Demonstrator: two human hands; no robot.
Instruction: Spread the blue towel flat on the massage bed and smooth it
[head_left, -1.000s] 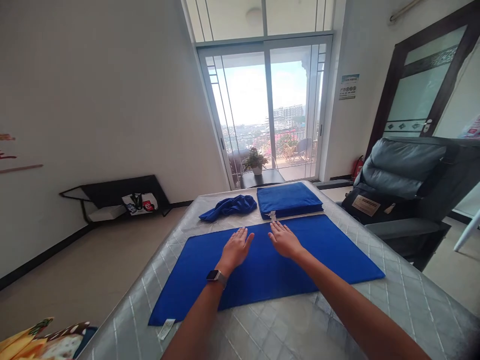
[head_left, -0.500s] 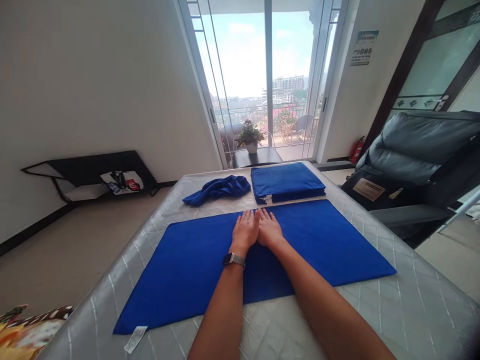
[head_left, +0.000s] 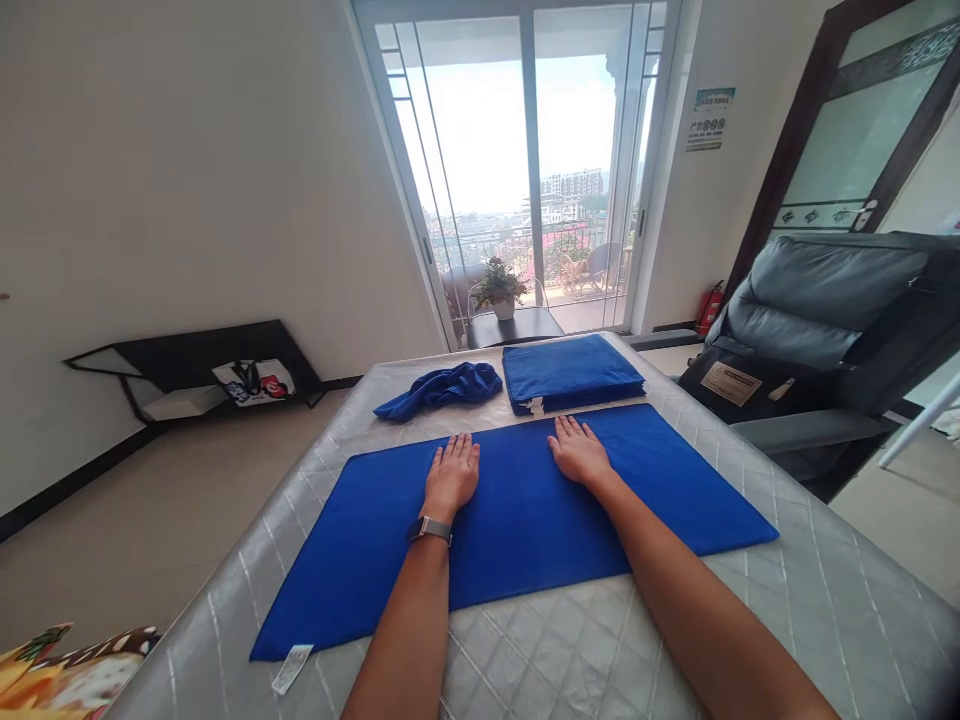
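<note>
A blue towel (head_left: 517,530) lies spread as a long, flat rectangle across the mattress, a white label at its near left corner. My left hand (head_left: 453,474) rests palm down on it left of the middle, fingers stretched toward the far edge; a watch is on that wrist. My right hand (head_left: 580,452) presses flat on the towel right of the middle, fingertips close to its far edge. Just beyond the fingers sits a neat stack of folded blue towels (head_left: 571,370). Left of the stack lies a crumpled blue cloth (head_left: 442,388).
The plastic-covered mattress (head_left: 540,650) carries everything. Beyond its far end stands a small table with a potted plant (head_left: 501,285), before a glass sliding door. A dark leather recliner (head_left: 817,300) is at the right, and a black rack with a bag (head_left: 253,382) at the left wall.
My hands were side by side at the towel's middle. They have slid apart, the left one leftward and the right one rightward, staying flat on it. The view has tilted up slightly.
</note>
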